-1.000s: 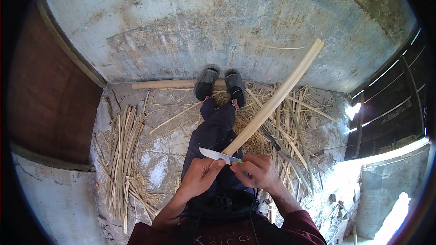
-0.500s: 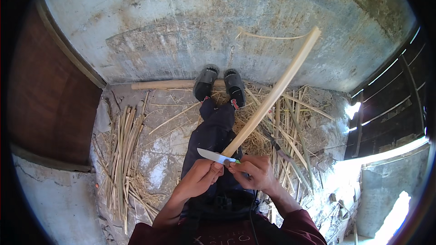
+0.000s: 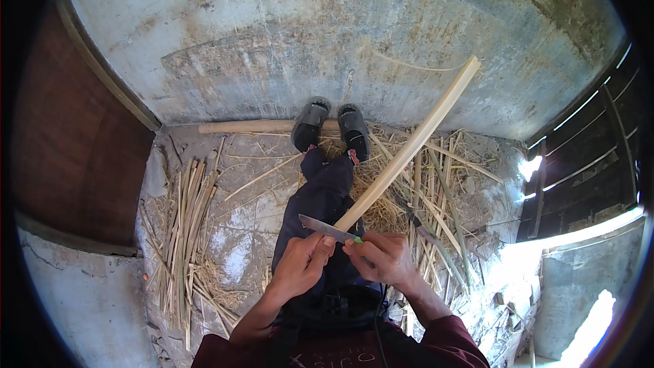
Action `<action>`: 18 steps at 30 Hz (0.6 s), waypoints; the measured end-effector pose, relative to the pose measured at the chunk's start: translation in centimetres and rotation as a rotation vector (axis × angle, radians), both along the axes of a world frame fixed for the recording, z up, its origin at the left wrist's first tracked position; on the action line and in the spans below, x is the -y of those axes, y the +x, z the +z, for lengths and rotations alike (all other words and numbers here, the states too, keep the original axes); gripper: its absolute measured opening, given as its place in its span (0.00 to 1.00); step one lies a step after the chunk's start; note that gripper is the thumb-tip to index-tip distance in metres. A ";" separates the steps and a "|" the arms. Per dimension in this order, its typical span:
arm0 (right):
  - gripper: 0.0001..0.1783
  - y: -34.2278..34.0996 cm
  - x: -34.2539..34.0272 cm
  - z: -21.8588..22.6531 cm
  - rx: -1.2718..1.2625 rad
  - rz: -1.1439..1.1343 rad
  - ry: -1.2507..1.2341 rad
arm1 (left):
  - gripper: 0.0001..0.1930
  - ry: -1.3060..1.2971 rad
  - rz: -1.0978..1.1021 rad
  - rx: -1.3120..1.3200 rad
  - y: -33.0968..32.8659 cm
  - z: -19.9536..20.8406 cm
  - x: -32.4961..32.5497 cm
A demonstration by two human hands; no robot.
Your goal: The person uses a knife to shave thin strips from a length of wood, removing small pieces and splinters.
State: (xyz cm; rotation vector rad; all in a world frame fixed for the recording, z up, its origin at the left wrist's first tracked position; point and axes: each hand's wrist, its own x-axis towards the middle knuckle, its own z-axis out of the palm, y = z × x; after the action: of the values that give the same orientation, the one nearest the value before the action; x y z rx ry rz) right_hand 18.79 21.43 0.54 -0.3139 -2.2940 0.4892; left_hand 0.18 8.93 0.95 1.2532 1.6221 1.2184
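A long pale bamboo strip (image 3: 411, 148) slants up and right from my hands, a thin curled sliver (image 3: 415, 65) hanging off its far end. My left hand (image 3: 298, 264) is closed round the strip's near end, its thumb on or right beside the knife blade. My right hand (image 3: 383, 257) grips the green-handled knife (image 3: 325, 229), most of the handle hidden in the fingers. The blade points left and lies across the strip at its near end. Both hands are close together above my lap.
Bundled bamboo strips (image 3: 185, 232) lie on the floor at left, more strips (image 3: 446, 191) and shavings (image 3: 381, 197) at right. A long pole (image 3: 248, 127) lies along the wall (image 3: 272, 41). Beside the right pile is a dark-bladed tool (image 3: 417, 223). My shoes (image 3: 312, 123) rest near the wall.
The strip's far end has dipped a little. The knife blade has tilted and looks duller, and my left thumb has shifted up toward it.
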 end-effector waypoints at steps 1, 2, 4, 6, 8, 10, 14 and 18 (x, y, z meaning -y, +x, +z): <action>0.15 0.0 0.0 -0.1 0.014 -0.014 0.003 | 0.21 -0.021 0.009 -0.008 -0.1 -0.1 0.0; 0.15 0.0 0.0 0.0 0.013 -0.014 0.003 | 0.21 -0.021 0.009 -0.009 -0.2 0.0 0.0; 0.10 0.3 -0.1 0.1 0.038 -0.018 0.022 | 0.25 -0.072 0.006 -0.056 -0.3 0.1 0.1; 0.10 0.4 -0.2 -0.2 0.023 -0.018 -0.009 | 0.25 -0.070 0.003 -0.058 -0.3 0.0 0.0; 0.10 0.2 -0.2 -0.2 0.004 -0.013 -0.038 | 0.25 -0.064 0.006 -0.063 -0.2 -0.3 0.0; 0.10 0.0 -0.1 -0.1 -0.008 0.008 -0.087 | 0.21 0.002 0.029 0.052 0.3 -0.8 0.0; 0.10 0.0 -0.1 -0.1 0.007 0.007 -0.102 | 0.22 -0.004 -0.022 0.054 0.3 0.3 -0.2; 0.10 0.1 0.1 0.1 0.037 -0.019 -0.056 | 0.21 0.028 0.034 0.026 0.6 0.1 -0.4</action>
State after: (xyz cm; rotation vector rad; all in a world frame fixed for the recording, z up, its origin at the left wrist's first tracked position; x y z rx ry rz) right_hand 18.91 21.34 0.60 -0.3748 -2.3135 0.5432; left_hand 0.81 9.29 1.09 1.2262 1.6188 1.2770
